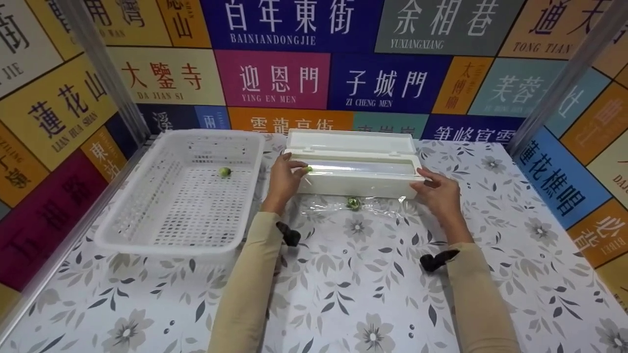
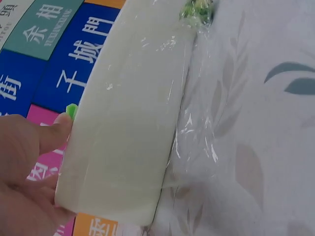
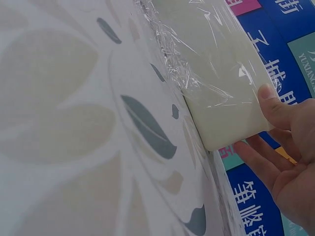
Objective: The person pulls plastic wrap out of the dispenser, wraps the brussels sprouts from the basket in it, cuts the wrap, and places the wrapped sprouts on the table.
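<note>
A white cling film dispenser [image 1: 353,188] lies across the table, its lid [image 1: 351,142] tipped back and a shiny roll [image 1: 360,168] inside. My left hand [image 1: 284,182] grips its left end, the thumb against a small green slider [image 2: 71,111] on the top edge. At the opposite end my right hand [image 1: 441,193] holds the corner, thumb on top and fingers beneath. Clear film [image 1: 385,208] runs down the front of the dispenser onto the table. A small round green vegetable [image 1: 353,203] sits at the film, just in front of the dispenser.
To the left stands a white perforated plastic basket [image 1: 252,201] with one small green vegetable [image 1: 224,171] in it. A flower-patterned cloth [image 1: 355,282] covers the table. Behind rises a wall of coloured sign panels [image 1: 277,78].
</note>
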A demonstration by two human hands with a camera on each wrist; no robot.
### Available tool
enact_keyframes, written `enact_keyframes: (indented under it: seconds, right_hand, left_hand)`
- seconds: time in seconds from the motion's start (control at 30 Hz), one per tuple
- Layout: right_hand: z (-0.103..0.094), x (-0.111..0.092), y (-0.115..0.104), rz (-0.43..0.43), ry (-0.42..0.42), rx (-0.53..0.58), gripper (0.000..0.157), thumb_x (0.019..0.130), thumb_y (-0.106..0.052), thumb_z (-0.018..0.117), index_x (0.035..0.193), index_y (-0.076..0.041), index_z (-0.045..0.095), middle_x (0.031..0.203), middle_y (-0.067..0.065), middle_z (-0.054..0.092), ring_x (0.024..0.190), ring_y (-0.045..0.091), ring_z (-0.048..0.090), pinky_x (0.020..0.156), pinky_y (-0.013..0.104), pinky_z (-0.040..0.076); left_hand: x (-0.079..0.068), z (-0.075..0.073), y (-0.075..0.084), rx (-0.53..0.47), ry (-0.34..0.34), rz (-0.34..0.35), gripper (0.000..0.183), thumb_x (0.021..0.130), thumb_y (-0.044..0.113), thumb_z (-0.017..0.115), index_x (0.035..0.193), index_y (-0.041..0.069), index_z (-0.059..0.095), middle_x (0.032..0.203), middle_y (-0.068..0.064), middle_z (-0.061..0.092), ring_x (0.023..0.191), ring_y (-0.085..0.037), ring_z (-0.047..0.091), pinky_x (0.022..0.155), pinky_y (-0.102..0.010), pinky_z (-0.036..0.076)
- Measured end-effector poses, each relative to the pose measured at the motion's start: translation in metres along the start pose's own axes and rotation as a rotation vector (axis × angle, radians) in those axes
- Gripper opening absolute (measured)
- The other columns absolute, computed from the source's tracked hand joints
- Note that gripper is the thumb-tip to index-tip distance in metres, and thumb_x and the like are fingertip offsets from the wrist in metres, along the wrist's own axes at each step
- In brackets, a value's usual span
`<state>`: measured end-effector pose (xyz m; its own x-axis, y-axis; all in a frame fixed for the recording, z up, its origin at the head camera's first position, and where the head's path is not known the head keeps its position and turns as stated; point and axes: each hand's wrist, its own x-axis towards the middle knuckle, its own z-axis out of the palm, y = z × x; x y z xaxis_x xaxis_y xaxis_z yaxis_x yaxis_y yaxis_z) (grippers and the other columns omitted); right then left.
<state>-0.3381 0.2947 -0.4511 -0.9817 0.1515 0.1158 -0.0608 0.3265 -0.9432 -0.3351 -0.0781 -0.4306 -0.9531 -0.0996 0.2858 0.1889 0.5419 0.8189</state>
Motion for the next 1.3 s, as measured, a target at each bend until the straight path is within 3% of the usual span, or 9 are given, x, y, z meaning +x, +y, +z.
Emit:
enact_keyframes:
  seconds: [0.27,0.67,0.87,1.03,1.17,1.3]
  right_hand:
    - [0.000,0.002,0.001,-0.042,0.020,-0.038,0.052,0.085,-0.016,0.080,0.133,-0.006,0.063,0.150,0.010,0.053,0.105,0.001,0.067,0.084,0.009,0.055]
    - [0.001,0.001,0.000,-0.036,0.014,-0.051,0.051,0.085,-0.018,0.080,0.133,-0.008,0.064,0.150,0.007,0.054,0.120,0.019,0.066,0.085,0.010,0.055]
    - [0.001,-0.001,0.002,-0.021,0.005,-0.042,0.052,0.086,-0.019,0.080,0.134,-0.010,0.063,0.151,0.005,0.052,0.121,0.018,0.066,0.085,0.010,0.055]
    - [0.000,-0.001,0.003,-0.018,0.004,-0.037,0.052,0.086,-0.018,0.080,0.134,-0.009,0.063,0.151,0.006,0.052,0.116,0.012,0.067,0.083,0.010,0.055]
    - [0.001,-0.001,0.002,-0.020,0.023,-0.045,0.052,0.085,-0.018,0.081,0.133,-0.009,0.064,0.149,0.007,0.054,0.106,0.002,0.066,0.081,0.008,0.055]
    - [0.001,0.000,0.001,-0.011,0.025,-0.064,0.053,0.085,-0.022,0.081,0.134,-0.010,0.063,0.149,0.006,0.054,0.109,0.007,0.067,0.079,0.008,0.055]
  left_hand:
    - [0.001,-0.006,-0.008,-0.091,0.039,-0.124,0.018,0.094,0.014,0.069,0.107,0.004,0.075,0.144,-0.010,0.059,0.142,-0.026,0.047,0.121,-0.040,0.036]
    - [-0.005,-0.006,-0.026,-0.228,0.127,-0.120,0.018,0.095,0.007,0.065,0.110,0.001,0.073,0.136,-0.012,0.063,0.135,-0.025,0.054,0.113,-0.033,0.047]
    - [-0.008,0.001,-0.025,-0.261,0.180,-0.122,0.017,0.093,0.007,0.066,0.108,0.002,0.073,0.134,-0.012,0.063,0.134,-0.026,0.054,0.113,-0.033,0.046]
    - [-0.009,0.008,-0.025,-0.269,0.244,-0.133,0.026,0.086,0.017,0.078,0.106,0.001,0.075,0.131,-0.013,0.065,0.130,-0.027,0.057,0.110,-0.035,0.049]
    - [-0.008,0.010,-0.025,-0.278,0.272,-0.135,0.039,0.080,0.020,0.085,0.112,0.002,0.073,0.132,-0.014,0.066,0.128,-0.028,0.059,0.110,-0.035,0.048]
    - [-0.008,0.009,-0.027,-0.333,0.282,-0.173,0.047,0.082,0.017,0.083,0.124,0.003,0.068,0.134,-0.016,0.065,0.128,-0.027,0.060,0.110,-0.032,0.049]
